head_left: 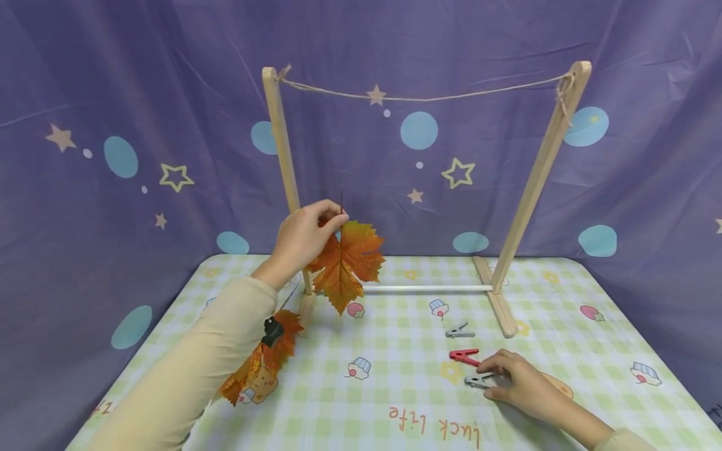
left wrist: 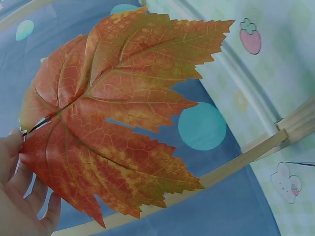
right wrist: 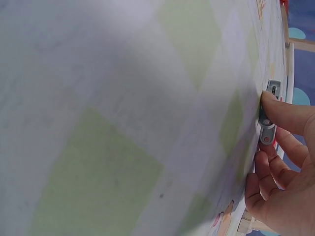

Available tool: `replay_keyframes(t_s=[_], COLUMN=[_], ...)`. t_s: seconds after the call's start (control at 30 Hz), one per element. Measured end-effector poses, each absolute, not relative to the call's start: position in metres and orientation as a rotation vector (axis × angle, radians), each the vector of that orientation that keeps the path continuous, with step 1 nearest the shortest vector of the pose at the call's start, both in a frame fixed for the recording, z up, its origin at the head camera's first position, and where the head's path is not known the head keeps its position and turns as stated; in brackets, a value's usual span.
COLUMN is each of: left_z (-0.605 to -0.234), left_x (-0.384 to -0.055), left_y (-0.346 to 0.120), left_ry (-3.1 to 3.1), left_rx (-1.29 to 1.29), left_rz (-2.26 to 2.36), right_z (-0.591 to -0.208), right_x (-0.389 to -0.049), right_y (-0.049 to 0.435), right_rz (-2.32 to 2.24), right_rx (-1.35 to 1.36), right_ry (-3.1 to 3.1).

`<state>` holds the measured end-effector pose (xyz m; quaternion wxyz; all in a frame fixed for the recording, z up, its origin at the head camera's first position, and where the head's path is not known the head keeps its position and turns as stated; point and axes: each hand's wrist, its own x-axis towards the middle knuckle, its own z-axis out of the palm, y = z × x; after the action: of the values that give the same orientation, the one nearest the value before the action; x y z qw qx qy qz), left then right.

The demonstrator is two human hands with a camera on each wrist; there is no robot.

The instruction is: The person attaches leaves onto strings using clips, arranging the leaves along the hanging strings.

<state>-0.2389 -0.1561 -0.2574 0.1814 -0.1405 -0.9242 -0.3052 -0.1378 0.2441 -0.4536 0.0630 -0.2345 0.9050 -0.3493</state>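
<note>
Fingers of the left hand (head_left: 304, 233) pinch an orange autumn leaf (head_left: 346, 266) by its stem, center-left of frame; blade hangs tip down, in front of the left wooden post's foot. Right hand (head_left: 521, 385), lower right: thumb and index grasping a gray spring clip (head_left: 477, 381), low at the tablecloth (head_left: 406, 351). Red clip (head_left: 464, 356) just above it in frame, second gray clip (head_left: 460, 332) above that. Another autumn leaf (head_left: 289, 344) lies lower left, partly behind the sleeve. Twine (head_left: 417, 99) spans the post tops, upper frame, with nothing on it.

Step looks like clip pickup, leaf held ready; reads as clipping leaves to the twine. Next move calls for lifting the clip clear of the red one, squeezing its handles, and bringing stem and clip up to the twine together.
</note>
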Motion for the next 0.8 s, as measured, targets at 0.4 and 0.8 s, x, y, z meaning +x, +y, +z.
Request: replay_keyframes(t_s=[0.4, 0.8], left_z=[-0.242, -0.223], left_x=[-0.250, -0.258], left_y=[-0.148, -0.149], left_ry=[-2.578, -2.516], left_rx=[-0.386, -0.406], left_rz=[-0.856, -0.920], right_z=[-0.454, -0.455], right_x=[-0.139, -0.138], right_y=[0.244, 0.243], right_rz=[-1.069, -1.081], right_rx=[-0.682, -0.687], right_ry=[2.746, 2.777])
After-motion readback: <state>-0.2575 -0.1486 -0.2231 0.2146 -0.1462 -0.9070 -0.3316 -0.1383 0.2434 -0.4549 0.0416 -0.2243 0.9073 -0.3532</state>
